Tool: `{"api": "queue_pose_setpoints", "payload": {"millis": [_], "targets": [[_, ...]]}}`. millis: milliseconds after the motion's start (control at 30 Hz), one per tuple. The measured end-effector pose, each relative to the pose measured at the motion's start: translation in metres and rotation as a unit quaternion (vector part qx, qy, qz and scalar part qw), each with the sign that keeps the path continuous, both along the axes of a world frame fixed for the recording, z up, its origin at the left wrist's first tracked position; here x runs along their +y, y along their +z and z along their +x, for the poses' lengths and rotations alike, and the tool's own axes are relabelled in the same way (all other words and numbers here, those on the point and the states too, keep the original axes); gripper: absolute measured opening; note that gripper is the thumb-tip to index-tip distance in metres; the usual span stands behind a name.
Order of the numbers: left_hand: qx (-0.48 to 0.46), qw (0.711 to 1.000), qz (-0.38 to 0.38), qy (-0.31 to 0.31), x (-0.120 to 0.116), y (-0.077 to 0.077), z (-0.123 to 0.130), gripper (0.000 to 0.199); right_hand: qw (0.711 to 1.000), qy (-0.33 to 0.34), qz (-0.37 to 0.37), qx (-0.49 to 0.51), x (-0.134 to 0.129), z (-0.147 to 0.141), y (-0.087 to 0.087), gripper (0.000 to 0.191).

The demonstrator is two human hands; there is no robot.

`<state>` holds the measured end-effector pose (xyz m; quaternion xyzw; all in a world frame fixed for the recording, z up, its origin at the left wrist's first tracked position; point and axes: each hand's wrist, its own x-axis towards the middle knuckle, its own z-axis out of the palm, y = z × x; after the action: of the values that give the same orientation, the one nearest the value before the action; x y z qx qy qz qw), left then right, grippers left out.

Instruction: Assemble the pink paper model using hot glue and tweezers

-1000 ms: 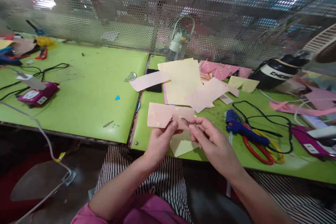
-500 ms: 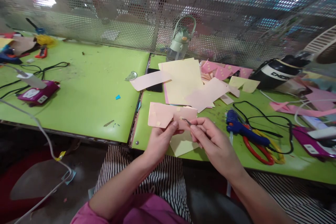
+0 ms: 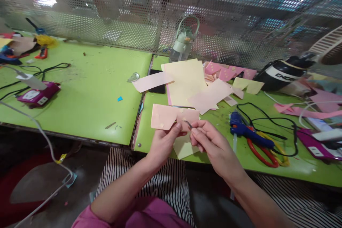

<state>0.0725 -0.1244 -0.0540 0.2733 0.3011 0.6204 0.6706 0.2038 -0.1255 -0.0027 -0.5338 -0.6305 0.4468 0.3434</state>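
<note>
My left hand pinches a piece of pink paper by its lower edge, thumb on top. Small pale yellow bits dot the paper, which has a notch in its lower side. Between the thumb and fingers of my right hand is a thin dark pointed tool that looks like tweezers; its tip is at the paper's right part. Whether the tip grips anything is too small to tell. Under my hands lies a pale yellow paper piece on the green table.
Behind my hands lie yellow sheets, pink strips and a dark phone. A blue glue gun rests over red-and-yellow-handled scissors at right, among cables. Further back stand a clear bottle and a black container.
My right hand has shifted slightly left, carrying the tweezers with it along the pink paper. My left hand holds the paper in nearly the same place.
</note>
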Motion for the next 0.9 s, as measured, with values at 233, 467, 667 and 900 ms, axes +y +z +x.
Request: {"api": "queue_pose_setpoints", "payload": {"millis": [233, 467, 667, 900], "targets": [[-0.006, 1.0, -0.004, 0.003, 0.0, 0.001, 0.0, 0.025, 1.0, -0.008, 0.004, -0.008, -0.003, 0.0, 0.001, 0.024], [-0.022, 1.0, -0.013, 0.016, 0.001, 0.002, 0.0, 0.025, 0.986, -0.064, 0.132, -0.083, 0.0, 0.009, 0.005, 0.028], [-0.023, 1.0, -0.01, 0.004, 0.001, 0.003, 0.0, 0.021, 0.894, 0.015, 0.338, -0.294, 0.004, 0.009, 0.011, 0.019], [-0.007, 1.0, -0.012, 0.011, 0.0, 0.003, 0.0, 0.024, 0.869, 0.026, 0.368, -0.33, 0.005, 0.006, 0.003, 0.026]]}}
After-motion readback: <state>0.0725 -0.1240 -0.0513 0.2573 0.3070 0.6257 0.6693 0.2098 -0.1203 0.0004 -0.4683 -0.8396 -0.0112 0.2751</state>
